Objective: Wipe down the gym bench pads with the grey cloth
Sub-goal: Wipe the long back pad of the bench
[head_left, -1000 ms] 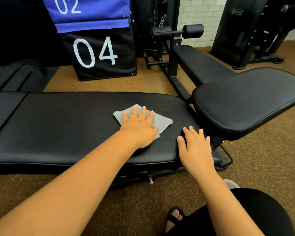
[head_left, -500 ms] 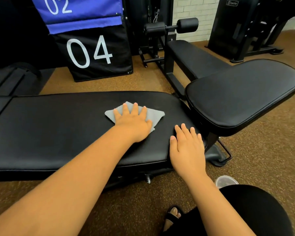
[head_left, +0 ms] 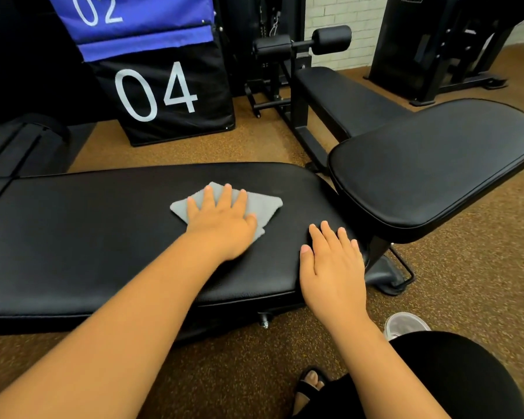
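A long black bench pad [head_left: 88, 237] runs across the view, with a shorter raised seat pad [head_left: 430, 164] at its right end. The folded grey cloth [head_left: 263, 204] lies flat on the long pad near its right end. My left hand [head_left: 221, 225] presses down on the cloth with fingers spread, covering most of it. My right hand [head_left: 333, 267] rests flat on the pad's near right corner, apart from the cloth, holding nothing.
A second black bench [head_left: 339, 95] with a roller pad [head_left: 330, 39] stands behind. A black and blue padded block marked 04 [head_left: 164, 95] sits on the brown floor at the back. My foot in a sandal [head_left: 310, 385] and a white cup lid [head_left: 406, 323] are near right.
My left hand has slid the cloth a little leftward along the long pad. My right hand has stayed on the pad's near right corner.
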`<action>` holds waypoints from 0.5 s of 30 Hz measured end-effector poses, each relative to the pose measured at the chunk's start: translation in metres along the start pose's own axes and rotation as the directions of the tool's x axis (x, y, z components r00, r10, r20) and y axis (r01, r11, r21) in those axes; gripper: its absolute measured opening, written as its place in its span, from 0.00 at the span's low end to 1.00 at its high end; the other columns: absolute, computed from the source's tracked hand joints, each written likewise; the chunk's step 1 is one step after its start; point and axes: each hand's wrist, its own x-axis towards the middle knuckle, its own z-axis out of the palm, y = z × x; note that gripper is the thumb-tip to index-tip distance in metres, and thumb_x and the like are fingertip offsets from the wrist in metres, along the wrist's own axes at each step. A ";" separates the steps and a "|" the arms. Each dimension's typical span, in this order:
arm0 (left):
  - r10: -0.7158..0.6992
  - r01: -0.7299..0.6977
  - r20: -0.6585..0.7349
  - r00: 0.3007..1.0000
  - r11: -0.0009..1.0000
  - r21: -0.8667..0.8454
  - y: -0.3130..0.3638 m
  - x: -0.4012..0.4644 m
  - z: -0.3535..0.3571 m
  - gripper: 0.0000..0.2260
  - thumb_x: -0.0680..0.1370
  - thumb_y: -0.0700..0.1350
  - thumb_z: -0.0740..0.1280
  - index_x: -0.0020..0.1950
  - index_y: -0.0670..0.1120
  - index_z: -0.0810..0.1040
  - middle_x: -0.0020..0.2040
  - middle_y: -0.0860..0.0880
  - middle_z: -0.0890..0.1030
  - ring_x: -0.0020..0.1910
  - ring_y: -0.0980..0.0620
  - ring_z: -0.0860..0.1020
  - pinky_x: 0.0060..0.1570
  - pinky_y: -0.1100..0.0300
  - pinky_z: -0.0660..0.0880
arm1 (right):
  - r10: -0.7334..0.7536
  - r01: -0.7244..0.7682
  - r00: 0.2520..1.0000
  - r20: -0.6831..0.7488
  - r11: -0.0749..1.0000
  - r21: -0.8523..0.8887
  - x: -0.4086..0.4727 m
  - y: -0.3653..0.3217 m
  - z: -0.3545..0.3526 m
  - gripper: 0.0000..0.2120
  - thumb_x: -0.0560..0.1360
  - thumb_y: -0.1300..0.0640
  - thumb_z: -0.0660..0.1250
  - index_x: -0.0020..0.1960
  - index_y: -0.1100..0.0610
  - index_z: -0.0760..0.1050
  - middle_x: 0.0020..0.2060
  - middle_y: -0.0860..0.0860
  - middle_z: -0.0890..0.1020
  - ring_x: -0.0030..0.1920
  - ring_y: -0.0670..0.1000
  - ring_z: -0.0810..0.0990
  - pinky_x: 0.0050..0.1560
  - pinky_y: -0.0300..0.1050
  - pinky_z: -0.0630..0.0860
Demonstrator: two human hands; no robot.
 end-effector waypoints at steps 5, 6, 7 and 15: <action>0.003 -0.002 -0.006 1.000 1.000 0.031 0.008 0.016 0.000 0.27 0.82 0.57 0.42 0.80 0.52 0.42 0.80 0.48 0.41 0.78 0.40 0.38 0.72 0.35 0.41 | 0.008 -0.008 1.000 -0.001 1.000 -0.004 0.000 0.000 0.001 0.31 0.77 0.44 0.41 0.75 0.53 0.64 0.75 0.53 0.65 0.76 0.59 0.58 0.75 0.56 0.52; 0.030 -0.030 -0.008 1.000 0.999 0.022 0.008 0.007 0.003 0.27 0.82 0.57 0.42 0.80 0.52 0.42 0.80 0.48 0.41 0.78 0.40 0.38 0.73 0.35 0.41 | 0.007 -0.007 1.000 -0.004 1.000 -0.006 0.000 0.000 0.001 0.31 0.77 0.44 0.41 0.75 0.53 0.64 0.75 0.53 0.65 0.76 0.59 0.58 0.75 0.56 0.52; 0.058 -0.058 -0.010 0.998 0.998 0.008 0.009 -0.004 0.005 0.27 0.82 0.58 0.42 0.80 0.53 0.41 0.80 0.49 0.40 0.78 0.41 0.38 0.73 0.36 0.41 | 0.007 -0.007 1.000 -0.007 1.000 -0.007 0.000 0.000 0.001 0.31 0.77 0.44 0.41 0.74 0.53 0.64 0.75 0.53 0.65 0.76 0.59 0.59 0.75 0.56 0.53; 0.078 -0.074 -0.048 0.996 0.995 0.069 0.008 -0.058 0.015 0.26 0.82 0.58 0.42 0.79 0.55 0.40 0.80 0.51 0.39 0.78 0.44 0.38 0.75 0.40 0.42 | 0.008 -0.008 1.000 -0.022 1.000 0.000 0.000 0.000 0.001 0.30 0.77 0.44 0.42 0.74 0.54 0.66 0.74 0.54 0.67 0.75 0.60 0.60 0.74 0.57 0.54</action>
